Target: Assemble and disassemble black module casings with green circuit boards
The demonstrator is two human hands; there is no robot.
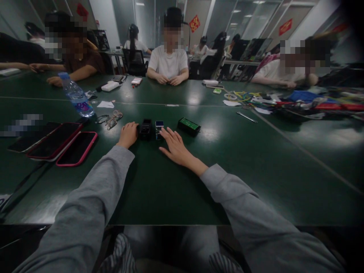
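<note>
My left hand (pixel 129 134) rests on the green table (pixel 182 201) with its fingers slightly bent, holding nothing. Just right of its fingertips is a small black device (pixel 145 129). My right hand (pixel 176 147) is open, with fingers stretched out and the thumb apart. Its fingertips lie at the edge of a small silver device with a dark screen (pixel 159 124) and partly cover it; whether they press on it I cannot tell. To the right of that sits a black box-shaped module with a green face (pixel 189 124), turned at an angle.
Left of my arm lie a pink-edged phone (pixel 77 149), other dark phones (pixel 57 139), eyeglasses (pixel 113 119) and a tilted-looking water bottle (pixel 76 96). Tangled cables (pixel 244 96) and a thin metal tool (pixel 247 117) are at the right. Across the table sits a person in white (pixel 168 62).
</note>
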